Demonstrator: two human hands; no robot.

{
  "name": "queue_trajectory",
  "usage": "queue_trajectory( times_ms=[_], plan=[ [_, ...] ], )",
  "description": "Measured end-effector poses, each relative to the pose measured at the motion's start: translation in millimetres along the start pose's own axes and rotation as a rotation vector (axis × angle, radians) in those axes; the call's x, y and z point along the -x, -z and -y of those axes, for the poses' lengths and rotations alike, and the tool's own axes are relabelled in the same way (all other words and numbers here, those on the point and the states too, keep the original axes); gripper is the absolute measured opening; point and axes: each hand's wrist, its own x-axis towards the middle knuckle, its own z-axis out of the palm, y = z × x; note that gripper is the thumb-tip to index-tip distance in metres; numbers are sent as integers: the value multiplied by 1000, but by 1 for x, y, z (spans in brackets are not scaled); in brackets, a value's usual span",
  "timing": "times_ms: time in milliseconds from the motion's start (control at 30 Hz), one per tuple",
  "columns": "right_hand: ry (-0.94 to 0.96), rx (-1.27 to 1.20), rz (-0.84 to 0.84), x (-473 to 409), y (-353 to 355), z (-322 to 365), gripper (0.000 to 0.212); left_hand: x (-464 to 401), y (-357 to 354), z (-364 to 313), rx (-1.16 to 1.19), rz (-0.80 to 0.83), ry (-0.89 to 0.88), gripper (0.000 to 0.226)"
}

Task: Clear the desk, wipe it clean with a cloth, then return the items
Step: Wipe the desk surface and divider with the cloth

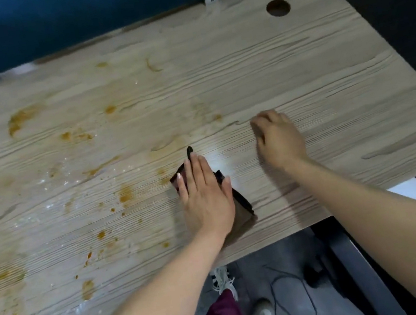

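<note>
No readable writing anywhere. Light wood-grain table (269,71) spotted with orange-brown stains (21,119) across left half of frame, round cable hole (278,7) at upper right. Left hand (204,193) pressing flat, fingers straight, on dark brown cloth (242,206) at centre. Right hand (277,138) resting on table nearby, fingers loosely curled, holding nothing. Blue partition (70,18) behind; cables (285,289) on grey floor (280,263) below.

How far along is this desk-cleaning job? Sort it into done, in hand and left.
Done: the desk holds no items. In hand: the left hand presses a dark cloth flat; the right hand rests on the wood. Left: orange stains and white specks across the left side, then returning the items.
</note>
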Motion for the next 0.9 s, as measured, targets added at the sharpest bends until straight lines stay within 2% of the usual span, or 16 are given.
queue_trajectory(
  times_ms=[133,233,400,533,633,733,800,900],
  plan=[
    [-2,94,-62,-26,2,-7,32,-44,3,-8,-48,-14,-171,73],
    [-4,104,-76,-30,2,-8,27,-104,7,-21,-20,-21,-198,64],
    [24,113,-27,-28,3,-14,35,-189,14,-40,2,-43,-229,64],
    [0,92,-5,-27,7,-12,37,-165,14,-44,-3,-53,-234,65],
    [-2,101,27,-28,11,-10,37,-119,6,-41,15,-37,-409,65],
    [-4,105,51,-29,13,-11,38,-129,10,-32,-10,-4,-544,69],
    [0,113,44,-30,14,-12,38,-160,13,-32,1,-9,-511,64],
    [-4,103,29,-29,13,-11,37,-193,19,-35,-22,-17,-368,62]
  ],
)
